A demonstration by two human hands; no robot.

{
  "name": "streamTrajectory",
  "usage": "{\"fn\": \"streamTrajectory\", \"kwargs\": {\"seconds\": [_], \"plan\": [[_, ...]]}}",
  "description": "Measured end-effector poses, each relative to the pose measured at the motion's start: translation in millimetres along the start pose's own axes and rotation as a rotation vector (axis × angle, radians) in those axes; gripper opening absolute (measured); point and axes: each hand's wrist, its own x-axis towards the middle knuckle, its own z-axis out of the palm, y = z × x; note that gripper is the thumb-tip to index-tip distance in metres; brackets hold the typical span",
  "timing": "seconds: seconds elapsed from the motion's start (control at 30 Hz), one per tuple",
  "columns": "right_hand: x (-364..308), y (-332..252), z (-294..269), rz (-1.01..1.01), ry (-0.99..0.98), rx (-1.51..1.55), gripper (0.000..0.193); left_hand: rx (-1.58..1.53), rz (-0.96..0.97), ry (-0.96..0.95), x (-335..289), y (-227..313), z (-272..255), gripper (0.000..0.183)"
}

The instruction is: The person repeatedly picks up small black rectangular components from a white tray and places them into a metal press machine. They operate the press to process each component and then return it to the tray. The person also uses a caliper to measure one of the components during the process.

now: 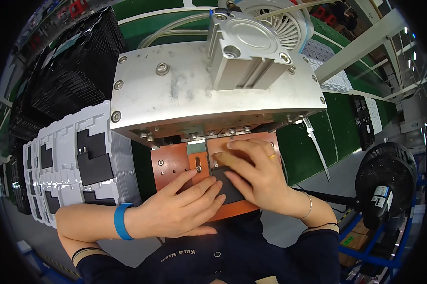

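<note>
A dark grey flat piece [230,191] with small metal tabs [216,162] at its far left corner lies on the orange-brown fixture [168,161], partly hidden under my hands. My left hand [182,206] is open, its fingers stretched out and the tips resting at the left edge of the piece. Over the right side of it bends my right hand [258,173], thumb and fingers apart. Its index fingertip is beside the tabs and the thumb touches the dark surface. Behind the fingers, a metal press block [185,94] overhangs the far side of the fixture.
A silver cylinder [246,52] tops the press. White trays [62,165] holding similar dark pieces stand at the left, near stacked black trays [71,71]. At the right are a black fan [386,175] and a green bench [327,118]; a white fan [287,23] sits behind the press.
</note>
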Motion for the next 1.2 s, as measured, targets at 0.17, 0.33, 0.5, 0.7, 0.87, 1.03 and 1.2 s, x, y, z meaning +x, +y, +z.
{"fn": "streamTrajectory", "kwargs": {"seconds": [0.17, 0.33, 0.5, 0.7, 0.87, 1.03, 1.2], "plan": [[-6.9, 7.3, -3.2, -0.122, 0.002, 0.034, 0.031, -0.013, 0.000, 0.018, -0.1, 0.2, 1.6, 0.060], [-5.6, 2.7, 1.0, -0.167, -0.067, -0.030, 0.034, -0.022, 0.000, 0.019, 0.0, 0.6, 3.2, 0.059], [1.6, -4.4, -1.7, -0.041, -0.017, -0.106, 0.039, -0.046, -0.013, 0.025, 0.3, 0.5, 1.6, 0.061], [-26.7, -1.8, -27.2, 0.044, 0.002, 0.013, 0.050, -0.028, -0.016, 0.022, 0.5, -1.2, 0.3, 0.063], [-39.5, 3.8, -24.9, 0.000, -0.094, 0.078, 0.045, -0.045, -0.045, 0.017, 0.7, -1.5, 0.9, 0.066], [-18.8, 18.9, -21.1, -0.009, -0.083, 0.090, 0.038, -0.124, -0.133, 0.000, 4.2, -15.7, 1.5, 0.071], [-5.2, 29.0, -18.4, -0.029, -0.075, 0.142, 0.037, -0.160, -0.209, -0.010, 3.8, -25.8, 3.3, 0.072]]}}
